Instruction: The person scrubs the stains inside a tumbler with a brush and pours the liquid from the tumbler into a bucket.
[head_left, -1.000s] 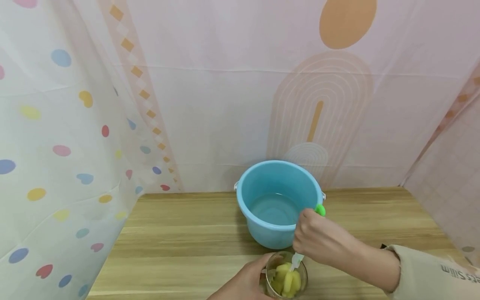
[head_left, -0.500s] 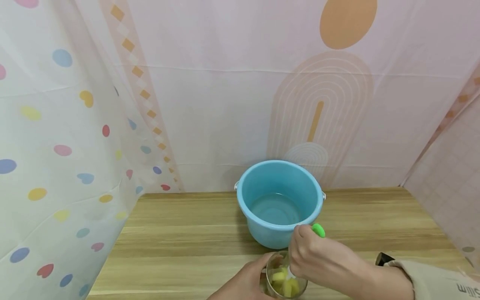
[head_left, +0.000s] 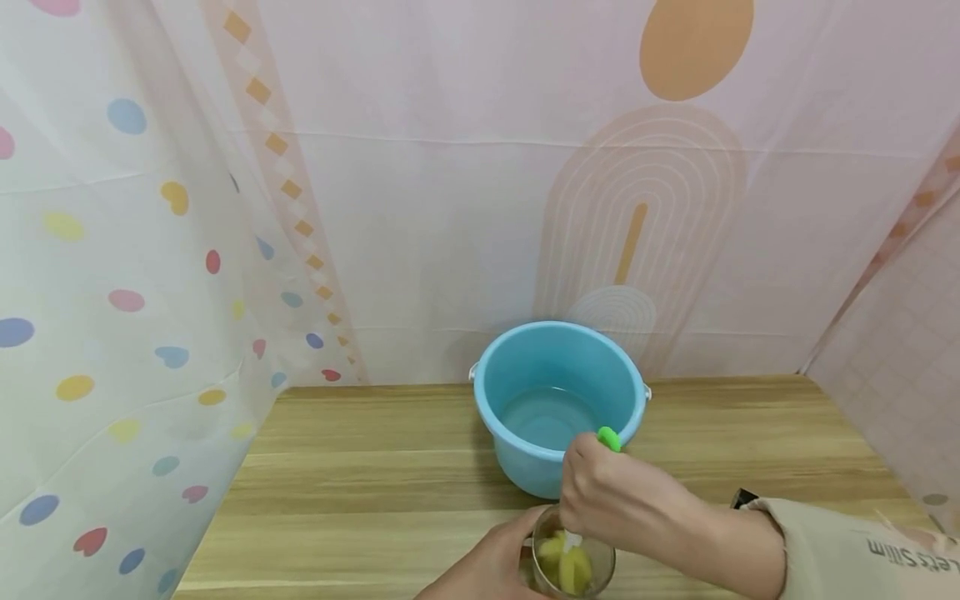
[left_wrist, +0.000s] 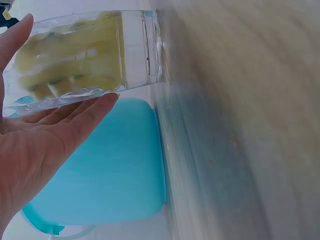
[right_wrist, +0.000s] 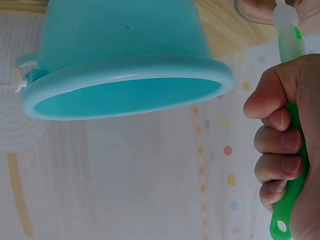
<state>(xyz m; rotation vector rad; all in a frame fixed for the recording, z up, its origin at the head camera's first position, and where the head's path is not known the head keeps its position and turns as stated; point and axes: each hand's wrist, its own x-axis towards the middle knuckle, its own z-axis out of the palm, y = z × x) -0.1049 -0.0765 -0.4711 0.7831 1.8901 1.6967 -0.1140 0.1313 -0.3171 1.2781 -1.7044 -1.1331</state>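
Well, between both hands (head_left: pixel 491 562) (head_left: pixel 618 493), a seemingly upright glass (left_wrist: pixel 134 50)

"What's behind the table (head_left: pixel 352 467)?"
"Pinkish fabric (head_left: pixel 427 225) with a concentric arch (head_left: pixel 585 208) and an orange oval (head_left: pixel 696 46); polka-dotted cloth (head_left: pixel 82 350) at left; faintly gridded cloth (head_left: pixel 892 350) at right."
"And the tabletop?"
"Light brown wood grain; the lighting is soft."

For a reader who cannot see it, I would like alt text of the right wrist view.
A right hand grips a green handle. A blue bucket is at upper left, and part of a glass shows at top right.
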